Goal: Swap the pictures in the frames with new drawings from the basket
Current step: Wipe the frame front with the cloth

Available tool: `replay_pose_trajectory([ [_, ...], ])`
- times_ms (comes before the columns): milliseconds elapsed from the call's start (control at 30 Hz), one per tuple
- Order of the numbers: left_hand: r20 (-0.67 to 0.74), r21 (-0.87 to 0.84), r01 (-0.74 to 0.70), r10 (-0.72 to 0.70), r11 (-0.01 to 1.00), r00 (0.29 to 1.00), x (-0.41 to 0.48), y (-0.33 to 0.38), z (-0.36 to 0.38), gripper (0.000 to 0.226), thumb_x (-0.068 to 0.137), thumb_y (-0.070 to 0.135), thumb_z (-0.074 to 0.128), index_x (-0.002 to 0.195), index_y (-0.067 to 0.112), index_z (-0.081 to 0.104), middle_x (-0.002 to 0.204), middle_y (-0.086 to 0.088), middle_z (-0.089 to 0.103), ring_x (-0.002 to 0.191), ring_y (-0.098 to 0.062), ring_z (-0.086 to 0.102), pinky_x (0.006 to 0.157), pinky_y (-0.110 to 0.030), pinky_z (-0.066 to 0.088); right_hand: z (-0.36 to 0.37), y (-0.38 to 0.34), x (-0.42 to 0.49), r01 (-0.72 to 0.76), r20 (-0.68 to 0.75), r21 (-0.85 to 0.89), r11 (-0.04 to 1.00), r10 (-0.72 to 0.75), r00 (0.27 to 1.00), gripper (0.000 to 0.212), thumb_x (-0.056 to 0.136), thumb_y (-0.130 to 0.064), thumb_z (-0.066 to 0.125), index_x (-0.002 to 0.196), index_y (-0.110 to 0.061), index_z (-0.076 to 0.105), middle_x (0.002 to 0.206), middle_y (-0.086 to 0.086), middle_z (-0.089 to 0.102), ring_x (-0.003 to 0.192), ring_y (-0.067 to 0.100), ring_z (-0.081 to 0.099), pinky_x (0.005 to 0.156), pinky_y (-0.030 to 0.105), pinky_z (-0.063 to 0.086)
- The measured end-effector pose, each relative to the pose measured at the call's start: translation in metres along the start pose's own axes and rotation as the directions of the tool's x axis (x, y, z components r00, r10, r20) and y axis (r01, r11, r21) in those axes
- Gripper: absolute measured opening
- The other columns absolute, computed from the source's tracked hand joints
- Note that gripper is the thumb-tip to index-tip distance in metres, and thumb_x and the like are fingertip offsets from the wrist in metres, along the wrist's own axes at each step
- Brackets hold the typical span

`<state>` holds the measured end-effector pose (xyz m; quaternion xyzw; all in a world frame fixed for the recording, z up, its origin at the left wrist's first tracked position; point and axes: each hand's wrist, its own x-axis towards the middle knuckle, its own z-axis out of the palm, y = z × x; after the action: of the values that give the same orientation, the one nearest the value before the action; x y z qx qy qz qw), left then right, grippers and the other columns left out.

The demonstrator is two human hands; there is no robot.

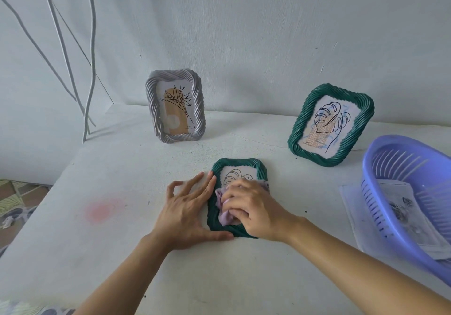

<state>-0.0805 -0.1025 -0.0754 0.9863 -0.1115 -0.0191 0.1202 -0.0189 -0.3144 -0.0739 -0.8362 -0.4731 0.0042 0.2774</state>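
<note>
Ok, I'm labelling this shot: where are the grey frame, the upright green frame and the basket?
grey frame point(153, 102), head view, left rim.
upright green frame point(325, 90), head view, top rim.
basket point(400, 141), head view, far rim.

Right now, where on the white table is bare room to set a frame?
Bare: the stretch left of the left hand, in front of the grey twisted frame; the strip between that frame and the standing green woven frame. Crowded: the right side, with the purple plastic basket and papers under it; the right hand grips a lilac cloth mid-table.
</note>
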Motion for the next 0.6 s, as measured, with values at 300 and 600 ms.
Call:
replay_pose_trajectory([
  [300, 0.011, -0.037, -0.001, 0.001, 0.999, 1.0, -0.001, -0.001, -0.003, 0.127, 0.06, 0.102, 0.039, 0.159, 0.029, 0.006, 0.163, 0.019, 0.002, 0.151, -0.002, -0.003, 0.12, -0.044, 0.003, -0.036, 0.04, -0.031, -0.037, -0.037, -0.165, 0.986, 0.031, 0.999, 0.016, 0.092, -0.015, 0.06, 0.088, -0.022, 0.074, 0.1, -0.014, 0.068, 0.111, 0.014, 0.054, 0.091, 0.039, 0.044],
  [600, 0.035, -0.045, 0.016, -0.014, 0.999, 0.999, -0.001, 0.001, -0.004, 0.128, 0.058, 0.103, 0.038, 0.158, 0.033, 0.001, 0.163, 0.02, -0.002, 0.151, -0.002, -0.007, 0.121, -0.044, 0.0, -0.017, 0.049, 0.019, -0.201, -0.268, -0.22, 0.955, 0.139, 0.953, 0.011, 0.089, -0.02, 0.069, 0.095, -0.025, 0.077, 0.105, -0.012, 0.072, 0.096, 0.02, 0.053, 0.079, 0.043, 0.048],
])
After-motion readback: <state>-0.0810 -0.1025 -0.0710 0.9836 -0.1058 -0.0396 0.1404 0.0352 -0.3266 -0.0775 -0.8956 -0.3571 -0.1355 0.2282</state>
